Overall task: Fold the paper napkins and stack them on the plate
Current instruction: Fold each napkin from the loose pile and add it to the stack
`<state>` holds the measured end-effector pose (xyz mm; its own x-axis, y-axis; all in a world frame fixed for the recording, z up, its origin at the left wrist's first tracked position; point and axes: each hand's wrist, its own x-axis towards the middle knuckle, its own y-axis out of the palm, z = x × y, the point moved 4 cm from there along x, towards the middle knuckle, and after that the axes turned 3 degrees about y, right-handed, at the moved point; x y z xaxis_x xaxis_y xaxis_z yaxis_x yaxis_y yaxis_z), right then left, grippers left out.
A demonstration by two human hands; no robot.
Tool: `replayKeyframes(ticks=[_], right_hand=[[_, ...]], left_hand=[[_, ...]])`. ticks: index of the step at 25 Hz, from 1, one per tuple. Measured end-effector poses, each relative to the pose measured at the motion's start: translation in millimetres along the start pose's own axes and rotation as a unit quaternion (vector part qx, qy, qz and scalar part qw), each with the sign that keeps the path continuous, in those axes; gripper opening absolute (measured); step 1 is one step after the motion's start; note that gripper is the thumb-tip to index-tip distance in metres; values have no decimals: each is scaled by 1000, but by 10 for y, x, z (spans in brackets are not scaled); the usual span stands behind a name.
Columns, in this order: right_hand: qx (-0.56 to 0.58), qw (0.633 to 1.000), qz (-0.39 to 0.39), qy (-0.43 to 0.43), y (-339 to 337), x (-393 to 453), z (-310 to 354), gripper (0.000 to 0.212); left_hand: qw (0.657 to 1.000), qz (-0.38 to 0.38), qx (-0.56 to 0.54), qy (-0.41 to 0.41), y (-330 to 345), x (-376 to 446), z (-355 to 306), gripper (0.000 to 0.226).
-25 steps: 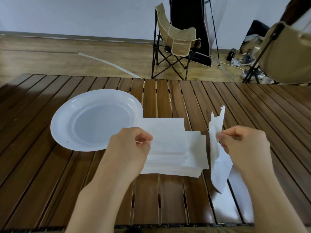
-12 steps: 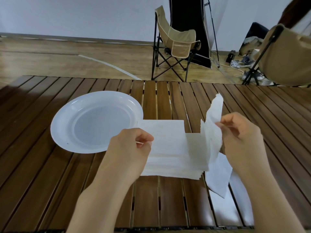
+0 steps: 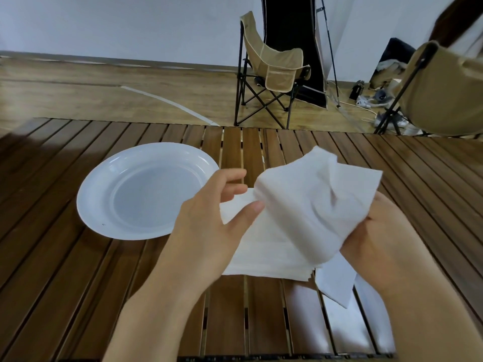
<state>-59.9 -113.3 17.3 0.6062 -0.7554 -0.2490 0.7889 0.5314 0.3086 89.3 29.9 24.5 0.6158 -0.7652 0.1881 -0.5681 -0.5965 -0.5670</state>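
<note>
Head view: you swing one napkin over the napkin pile, just right of the empty plate.

Your right hand grips the blurred sheet; your left hand, fingers relaxed, reaches its near edge. Match corners before creasing, keeping the pile square. Half a second ago the sheet hung upright right of the pile; the left hand pinched the pile.

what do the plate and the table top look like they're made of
Plate: probably plastic, white and slightly translucent, with a glossy sheen along its rim. Table top: narrow brown slats with visible grain and gaps between them, seemingly wood or a wood-look finish, semi-gloss.
</note>
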Motion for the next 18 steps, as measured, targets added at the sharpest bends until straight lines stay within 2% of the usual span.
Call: replayKeyframes(ticks=[2,4,7,9,11,13,15,18], right_hand=[[-26,999,24,11,52,16,-50,23],[-42,998,41,18,109,6,-87,26],[-53,998,28,34,171,18,-94,25],[-73,995,-6,60,185,18,-101,24],[-45,996,-4,78,202,17,-92,31],[-6,996,55,74,241,31,-79,57],[7,994,75,77,243,23,-82,67],[-39,995,87,5,230,40,-59,65]], left_hand=[[999,23,-35,3,30,0,-21,67],[997,32,-68,12,35,-4,-41,69],[993,32,-102,52,5,-1,-92,59],[991,26,-108,69,-12,5,-119,42],[993,-14,-80,85,-42,17,-135,23],[992,-71,-70,72,-83,26,-114,9],[990,-106,-82,51,-116,34,-62,8],[987,-125,-99,34,-134,32,-11,18]])
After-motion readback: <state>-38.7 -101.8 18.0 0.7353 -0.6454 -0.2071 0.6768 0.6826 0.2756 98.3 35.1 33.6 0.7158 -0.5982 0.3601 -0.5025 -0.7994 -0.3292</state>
